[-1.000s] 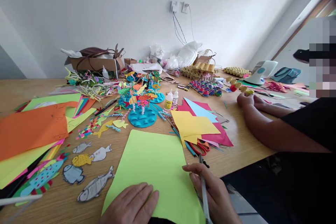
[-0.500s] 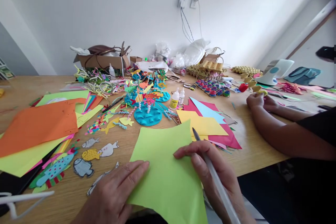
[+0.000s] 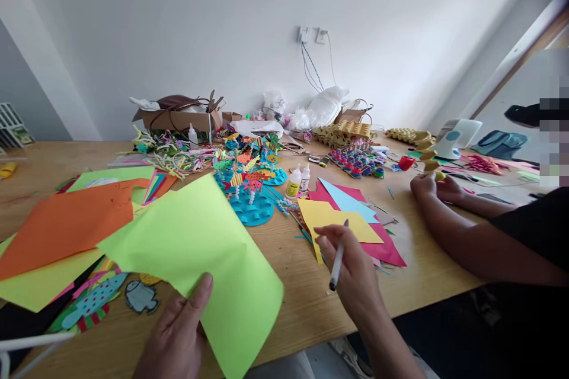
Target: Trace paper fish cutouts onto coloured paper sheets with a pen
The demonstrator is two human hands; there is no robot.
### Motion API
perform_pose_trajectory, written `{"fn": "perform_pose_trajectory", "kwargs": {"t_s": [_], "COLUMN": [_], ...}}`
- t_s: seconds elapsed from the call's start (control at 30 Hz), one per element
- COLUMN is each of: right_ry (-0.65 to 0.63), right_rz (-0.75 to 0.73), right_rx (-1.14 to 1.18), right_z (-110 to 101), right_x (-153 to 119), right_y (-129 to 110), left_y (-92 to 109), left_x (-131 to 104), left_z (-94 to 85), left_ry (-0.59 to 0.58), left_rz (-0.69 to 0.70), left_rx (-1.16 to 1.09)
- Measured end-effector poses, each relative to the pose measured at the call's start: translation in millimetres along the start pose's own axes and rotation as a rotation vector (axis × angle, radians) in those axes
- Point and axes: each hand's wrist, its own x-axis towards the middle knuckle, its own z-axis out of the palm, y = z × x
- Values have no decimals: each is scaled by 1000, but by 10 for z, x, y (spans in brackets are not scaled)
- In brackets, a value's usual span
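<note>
Between thumb and fingers, my left hand (image 3: 178, 331) grips a lime-green sheet of paper (image 3: 222, 260), lifted and tilted over the table's front edge. My right hand (image 3: 349, 266) holds a pen (image 3: 338, 262) with a clear barrel; it hovers just in front of a yellow sheet (image 3: 344, 221). Beneath that sheet lie a red sheet (image 3: 393, 249) and a light blue piece (image 3: 351, 201). A grey paper fish (image 3: 141, 296) rests left of my left hand, and a blue spotted fish (image 3: 95, 299) lies farther left. The green paper hides some of the cut-outs behind it.
Orange paper (image 3: 71, 216) tops a pile at left. Paper fish stand on a blue base (image 3: 251, 210) near two glue bottles (image 3: 294, 182). Behind are a cardboard box (image 3: 178, 124) and egg cartons (image 3: 344, 130). At right, another person's hands (image 3: 424, 188) hold a yellow carton piece.
The green sheet has been raised and turned to the left in my left hand. My right hand has come off the paper, and the pen in it now points differently.
</note>
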Motion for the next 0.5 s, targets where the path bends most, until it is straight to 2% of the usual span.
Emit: {"fn": "perform_pose_trajectory", "kwargs": {"t_s": [0.07,0.17,0.23,0.33,0.5], "right_ry": [-83,-187,-153,-59,97], "right_rz": [98,202,285,335,245], "right_rx": [62,257,422,582,635], "right_z": [63,146,163,129,39], "right_x": [-132,-360,-475,-544,-440], "right_y": [76,42,-10,-50,3], "left_y": [-19,-36,-61,-152,-366], "left_x": [-41,-106,-135,-159,-226], "left_z": [103,240,293,326,229], "left_ry": [-34,-89,-154,-279,-433], "left_rz": [-79,-137,-151,-164,-215], "left_rx": [-118,-219,-246,-247,-118]}}
